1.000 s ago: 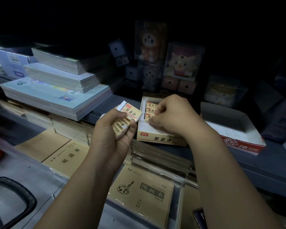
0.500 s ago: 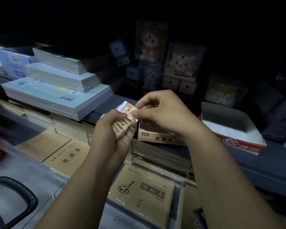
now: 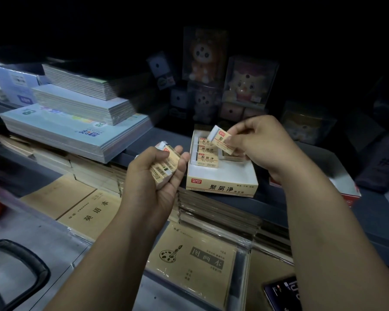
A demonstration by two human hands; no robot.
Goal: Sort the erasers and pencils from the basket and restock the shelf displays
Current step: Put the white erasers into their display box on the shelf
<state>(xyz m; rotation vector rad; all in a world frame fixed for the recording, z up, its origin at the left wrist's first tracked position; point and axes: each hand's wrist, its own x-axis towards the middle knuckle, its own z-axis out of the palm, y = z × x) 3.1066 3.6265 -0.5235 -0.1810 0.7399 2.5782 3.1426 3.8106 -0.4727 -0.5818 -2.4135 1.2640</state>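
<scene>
**Just above the box: an eraser held over a shop's shelf display**

A person's right hand (image 3: 263, 142) pinches a single eraser (image 3: 219, 140) between thumb and fingers, tilted, its white end up and to the left, over the rear of an open display box (image 3: 220, 188). The left hand (image 3: 157, 182), well apart from the right and just left of the box, is curled round a clutch of sleeved erasers (image 3: 166, 167) with their barcodes facing the camera. A row of erasers (image 3: 208, 158) lies along the box's left side, and the white floor in front of them is bare. The box stands at the front edge of a dark grey shelf (image 3: 380, 221), beside a red-and-white carton (image 3: 348, 189) partly hidden behind the right forearm. Boxed plush toys (image 3: 204, 57) sit in shadow at the back. Stacked blue notebooks (image 3: 76, 135) fill the shelf's left. Below, tan exercise books (image 3: 85, 212) and a wrapped drawing book (image 3: 195, 257) lie flat. A black handle (image 3: 35, 265) shows at lower left and a phone (image 3: 283, 292) at lower right.
</scene>
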